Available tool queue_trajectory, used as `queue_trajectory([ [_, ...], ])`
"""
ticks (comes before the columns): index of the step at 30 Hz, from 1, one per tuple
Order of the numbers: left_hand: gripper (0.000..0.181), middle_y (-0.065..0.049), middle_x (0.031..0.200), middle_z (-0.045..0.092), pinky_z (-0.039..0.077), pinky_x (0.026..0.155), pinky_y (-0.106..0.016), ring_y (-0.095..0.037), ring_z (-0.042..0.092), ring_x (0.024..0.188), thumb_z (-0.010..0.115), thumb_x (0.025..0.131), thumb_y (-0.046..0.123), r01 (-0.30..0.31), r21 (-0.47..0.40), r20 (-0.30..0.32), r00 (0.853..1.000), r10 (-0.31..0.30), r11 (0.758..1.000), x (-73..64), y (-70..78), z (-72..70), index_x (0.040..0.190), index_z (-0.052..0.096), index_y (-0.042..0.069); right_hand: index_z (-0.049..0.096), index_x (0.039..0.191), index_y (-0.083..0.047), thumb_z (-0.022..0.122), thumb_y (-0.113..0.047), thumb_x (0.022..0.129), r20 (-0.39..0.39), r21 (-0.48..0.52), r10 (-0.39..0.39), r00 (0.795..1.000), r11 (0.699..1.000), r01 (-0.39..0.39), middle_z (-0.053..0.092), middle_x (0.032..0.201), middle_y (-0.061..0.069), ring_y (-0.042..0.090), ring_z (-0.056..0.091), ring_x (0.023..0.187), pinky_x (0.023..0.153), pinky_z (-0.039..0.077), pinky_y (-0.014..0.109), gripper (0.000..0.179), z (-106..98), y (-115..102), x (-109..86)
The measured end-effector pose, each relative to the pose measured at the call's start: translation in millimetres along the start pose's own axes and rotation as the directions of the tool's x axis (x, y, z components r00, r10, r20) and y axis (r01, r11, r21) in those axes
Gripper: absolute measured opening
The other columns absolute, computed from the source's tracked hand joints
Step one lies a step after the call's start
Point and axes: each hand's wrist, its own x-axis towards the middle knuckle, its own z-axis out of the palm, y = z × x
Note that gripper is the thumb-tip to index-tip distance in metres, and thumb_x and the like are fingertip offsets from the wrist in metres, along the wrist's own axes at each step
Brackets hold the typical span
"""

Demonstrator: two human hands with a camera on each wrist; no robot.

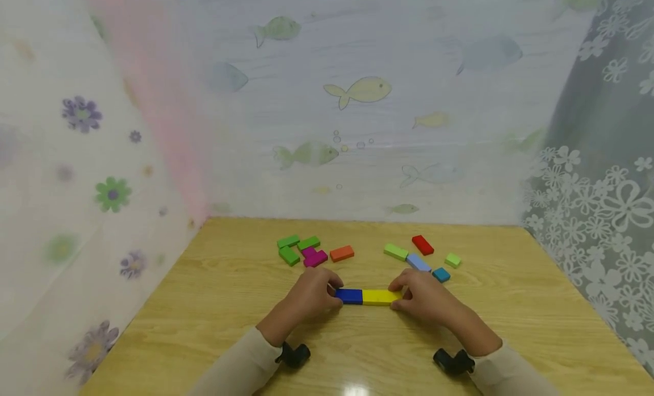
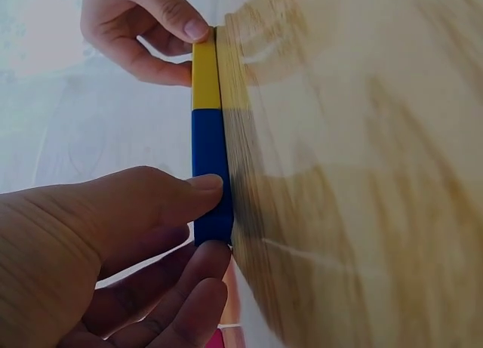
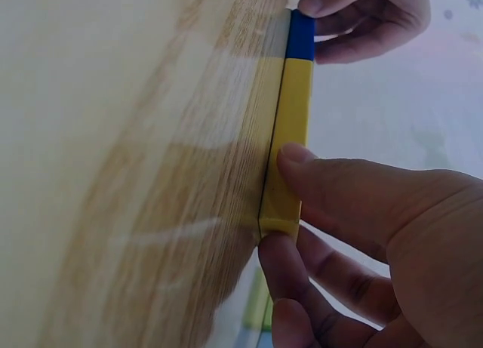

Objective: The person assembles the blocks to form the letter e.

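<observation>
A dark blue block (image 1: 349,297) and a yellow block (image 1: 377,297) lie end to end in a straight row on the wooden table, their short ends meeting. My left hand (image 1: 313,294) grips the blue block at its left end, thumb on the near side and fingers curled at the outer end. At the other end, my right hand (image 1: 422,297) pinches the yellow block between thumb and fingers. The left wrist view shows the left thumb pressed to the blue side face (image 2: 209,148). In the right wrist view the yellow block (image 3: 293,110) looks longer than the blue one.
Behind my left hand lie several green blocks (image 1: 289,256), magenta blocks (image 1: 315,259) and an orange block (image 1: 342,253). Behind my right hand are a red block (image 1: 423,245), light green blocks (image 1: 395,252), a pale blue block (image 1: 419,262) and a teal-blue block (image 1: 441,275). A fish-patterned curtain (image 1: 357,175) borders the table's back.
</observation>
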Motion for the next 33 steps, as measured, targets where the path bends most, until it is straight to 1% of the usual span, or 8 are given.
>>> queue_trajectory([
  [6,0.041,-0.003,0.107,0.076,0.058,0.08,-0.029,-0.01,0.067,0.089,0.091,0.079,0.017,-0.022,-0.026,0.008,1.0,0.022,0.999,1.9,-5.0,-4.2,0.116,0.077,0.005,0.077,0.112,-0.015,0.084,-0.023,0.088,0.0,0.003,0.003,1.0,1.0,-0.003,0.07,0.111,-0.002,0.003,0.061,0.08,0.072,0.054,0.021,0.027,-3.3,0.2,2.7],
  [9,0.043,-0.003,0.107,0.074,0.057,0.083,-0.033,-0.012,0.064,0.092,0.091,0.078,0.019,-0.005,-0.046,0.021,1.0,0.006,0.999,2.5,-7.3,-5.9,0.116,0.077,0.005,0.077,0.114,-0.014,0.084,-0.022,0.088,0.0,0.013,0.002,1.0,1.0,-0.002,0.071,0.112,-0.002,0.005,0.061,0.08,0.073,0.054,0.022,0.028,-4.3,-1.2,4.3],
  [15,0.04,0.001,0.087,0.069,0.055,0.071,-0.029,-0.014,0.061,0.081,0.091,0.078,0.016,0.054,-0.181,0.069,0.997,-0.042,0.982,1.6,-12.3,-6.4,0.114,0.076,0.004,0.077,0.114,-0.013,0.085,-0.022,0.087,0.005,0.024,-0.004,1.0,1.0,0.004,0.071,0.112,-0.001,0.005,0.061,0.079,0.073,0.054,0.022,0.029,-2.6,-2.4,3.9],
  [18,0.04,0.002,0.083,0.067,0.053,0.07,-0.028,-0.014,0.061,0.079,0.092,0.077,0.014,0.062,-0.225,0.078,0.996,-0.046,0.972,0.8,-15.0,-5.9,0.113,0.077,0.004,0.077,0.114,-0.013,0.085,-0.022,0.087,0.006,0.029,-0.002,1.0,1.0,0.002,0.071,0.112,0.0,0.005,0.061,0.078,0.072,0.054,0.022,0.03,-1.2,-2.3,3.0],
  [23,0.038,0.002,0.082,0.067,0.053,0.073,-0.029,-0.014,0.061,0.08,0.092,0.077,0.015,0.078,-0.248,0.089,0.994,-0.057,0.966,0.3,-17.6,-5.1,0.111,0.077,0.006,0.076,0.116,-0.012,0.086,-0.027,0.086,0.016,0.054,0.015,1.0,0.998,-0.016,0.071,0.113,0.0,0.005,0.063,0.078,0.071,0.054,0.023,0.035,-2.5,-1.3,1.3],
  [27,0.037,0.002,0.081,0.068,0.054,0.07,-0.028,-0.014,0.062,0.078,0.093,0.076,0.016,0.084,-0.256,0.094,0.994,-0.062,0.963,0.6,-17.4,-4.1,0.109,0.078,0.006,0.074,0.12,-0.008,0.085,-0.03,0.087,0.023,0.09,0.016,1.0,0.996,-0.018,0.074,0.112,0.003,0.004,0.066,0.077,0.069,0.055,0.023,0.041,-8.4,-0.3,-0.4],
  [30,0.037,0.002,0.081,0.069,0.054,0.067,-0.028,-0.014,0.062,0.077,0.093,0.076,0.015,0.082,-0.255,0.093,0.994,-0.059,0.963,1.0,-17.2,-3.1,0.109,0.078,0.006,0.073,0.121,-0.005,0.083,-0.028,0.09,0.012,0.094,0.006,1.0,0.996,-0.007,0.075,0.114,0.007,0.004,0.068,0.075,0.067,0.055,0.022,0.04,-14.7,0.7,-0.6],
  [33,0.037,0.002,0.081,0.069,0.054,0.067,-0.028,-0.014,0.062,0.077,0.093,0.076,0.015,0.083,-0.255,0.093,0.994,-0.062,0.963,0.7,-17.0,-2.4,0.108,0.078,0.006,0.073,0.12,-0.005,0.082,-0.025,0.09,-0.024,0.068,-0.001,1.0,0.998,0.003,0.074,0.119,0.01,0.005,0.068,0.076,0.065,0.055,0.022,0.037,-21.8,2.2,-0.3],
])
